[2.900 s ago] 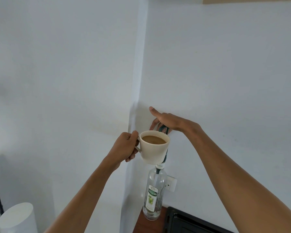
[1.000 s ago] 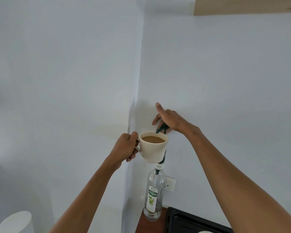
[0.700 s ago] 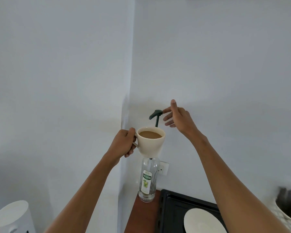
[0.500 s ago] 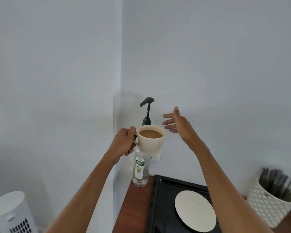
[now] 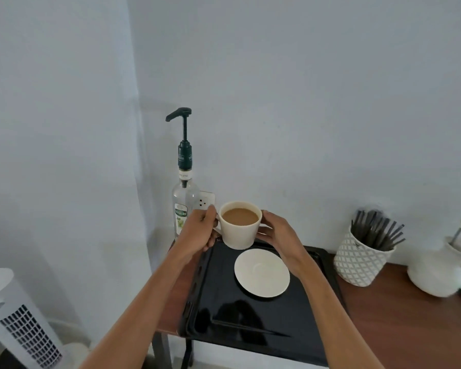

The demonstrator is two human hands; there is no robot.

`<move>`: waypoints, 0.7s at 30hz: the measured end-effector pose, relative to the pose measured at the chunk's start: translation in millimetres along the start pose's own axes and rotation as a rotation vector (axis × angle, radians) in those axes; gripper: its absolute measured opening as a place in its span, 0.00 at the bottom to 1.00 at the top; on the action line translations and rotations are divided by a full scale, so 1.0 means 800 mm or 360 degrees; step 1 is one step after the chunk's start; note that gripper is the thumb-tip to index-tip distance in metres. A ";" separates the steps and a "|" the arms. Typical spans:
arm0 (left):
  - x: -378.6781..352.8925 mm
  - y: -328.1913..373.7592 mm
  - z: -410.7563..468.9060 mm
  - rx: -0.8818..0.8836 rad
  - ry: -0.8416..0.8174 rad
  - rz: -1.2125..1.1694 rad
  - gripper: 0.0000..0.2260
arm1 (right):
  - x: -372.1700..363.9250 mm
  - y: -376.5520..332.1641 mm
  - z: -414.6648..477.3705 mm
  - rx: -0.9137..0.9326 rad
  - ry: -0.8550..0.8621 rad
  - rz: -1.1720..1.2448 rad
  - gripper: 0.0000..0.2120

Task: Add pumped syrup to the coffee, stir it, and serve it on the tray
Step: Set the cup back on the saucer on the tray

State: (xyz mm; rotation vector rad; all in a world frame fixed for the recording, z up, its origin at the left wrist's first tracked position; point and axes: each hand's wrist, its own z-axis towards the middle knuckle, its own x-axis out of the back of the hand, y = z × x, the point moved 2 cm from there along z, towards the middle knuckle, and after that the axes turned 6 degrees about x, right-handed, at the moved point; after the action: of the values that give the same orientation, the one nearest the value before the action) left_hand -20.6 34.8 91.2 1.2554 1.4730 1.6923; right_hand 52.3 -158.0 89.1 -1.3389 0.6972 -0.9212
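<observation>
A cream cup of milky coffee (image 5: 240,230) hangs above the far edge of the black tray (image 5: 224,302). My left hand (image 5: 198,231) grips its handle, and my right hand (image 5: 276,234) cups its right side. A cream saucer (image 5: 262,276) lies on the tray just in front of the cup. The clear syrup bottle (image 5: 184,201) with a dark green pump stands behind the cup to the left, against the wall; its pump head is up. A thin dark stirrer (image 5: 250,327) lies on the tray's near part.
A white patterned pot of dark sticks (image 5: 362,257) stands right of the tray on the brown table (image 5: 399,328). A white jug (image 5: 437,272) sits further right. A white tower fan (image 5: 16,323) stands on the floor at the left. Walls close the corner behind.
My right hand left the pump head, which rose, and came down to the cup's side. Both hands lowered the cup from beside the pump to just above the tray.
</observation>
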 end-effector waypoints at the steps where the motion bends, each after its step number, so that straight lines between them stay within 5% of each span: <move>1: -0.011 -0.006 -0.003 0.0001 -0.0015 0.0005 0.22 | 0.006 0.005 -0.006 -0.0011 -0.0003 -0.0011 0.22; 21: -0.136 -0.107 0.025 0.0229 -0.0267 0.0142 0.23 | 0.069 0.136 -0.030 -0.0316 0.0204 0.0100 0.22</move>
State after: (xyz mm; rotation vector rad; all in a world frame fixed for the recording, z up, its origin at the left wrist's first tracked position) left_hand 27.2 -31.0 -21.9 1.5212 1.4785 1.5168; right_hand 75.6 -219.2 -16.6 -1.4320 0.9445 -0.9114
